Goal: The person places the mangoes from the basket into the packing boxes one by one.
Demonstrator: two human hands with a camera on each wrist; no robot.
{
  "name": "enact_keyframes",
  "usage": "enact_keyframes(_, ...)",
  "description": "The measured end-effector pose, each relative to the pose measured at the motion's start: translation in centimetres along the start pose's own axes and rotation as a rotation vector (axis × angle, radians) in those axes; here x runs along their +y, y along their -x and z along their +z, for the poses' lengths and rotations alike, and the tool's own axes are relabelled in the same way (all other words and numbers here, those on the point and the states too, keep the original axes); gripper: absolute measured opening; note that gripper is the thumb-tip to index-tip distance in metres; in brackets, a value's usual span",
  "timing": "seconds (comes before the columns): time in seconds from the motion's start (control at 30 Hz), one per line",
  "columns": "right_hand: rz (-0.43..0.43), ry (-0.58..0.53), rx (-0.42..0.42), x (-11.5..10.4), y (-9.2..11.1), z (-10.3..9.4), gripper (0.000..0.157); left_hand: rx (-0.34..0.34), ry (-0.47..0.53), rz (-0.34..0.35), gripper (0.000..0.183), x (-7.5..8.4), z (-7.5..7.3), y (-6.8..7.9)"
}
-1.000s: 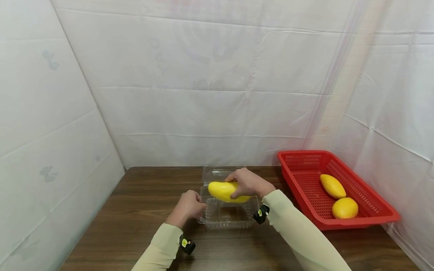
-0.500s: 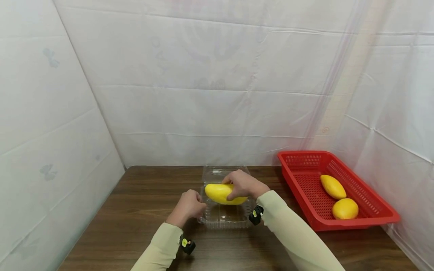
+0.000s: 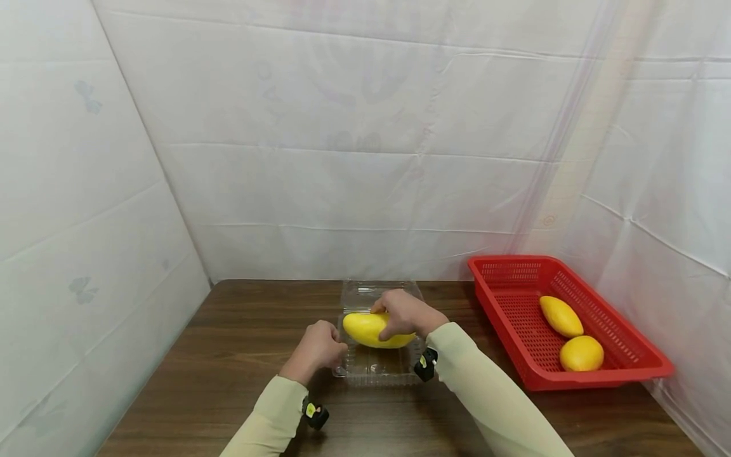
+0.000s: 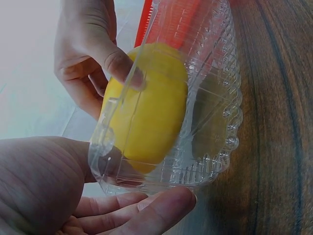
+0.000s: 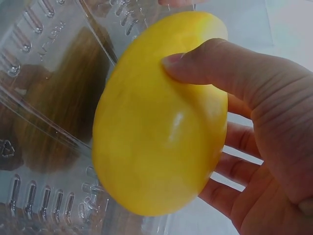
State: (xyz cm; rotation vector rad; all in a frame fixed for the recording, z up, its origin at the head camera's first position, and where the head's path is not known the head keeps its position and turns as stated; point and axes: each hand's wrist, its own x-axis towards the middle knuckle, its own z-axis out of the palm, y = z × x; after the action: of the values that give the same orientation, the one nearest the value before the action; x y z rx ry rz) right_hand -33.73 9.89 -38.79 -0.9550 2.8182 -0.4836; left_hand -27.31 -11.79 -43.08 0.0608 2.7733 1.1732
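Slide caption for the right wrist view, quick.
Right hand grips a yellow fruit, thumb pressed on its surface, with a clear box behind.

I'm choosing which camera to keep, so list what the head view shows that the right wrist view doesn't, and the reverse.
Head view only: the red basket, the long yellow fruit and the round yellow fruit in it, plus the left sleeve.

Right wrist view only: a small recycling mark and lettering, too faint to read, on the plastic.

Both: the right hand gripping the big yellow fruit, and the clear container.
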Motion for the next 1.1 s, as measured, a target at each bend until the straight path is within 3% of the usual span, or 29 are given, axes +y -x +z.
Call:
enact_keyframes(0.33,-0.051,0.023,0.001,-0.1,0.04,0.27,0.038,-0.023,0.026,0.002,0.043,-0.24,0.03,-0.36)
enact_keyframes(1.1,-0.056,0.055,0.016,-0.08,0.02,0.5,0.037,-0.028,0.029,-0.003,0.04,-0.56,-0.02,-0.4)
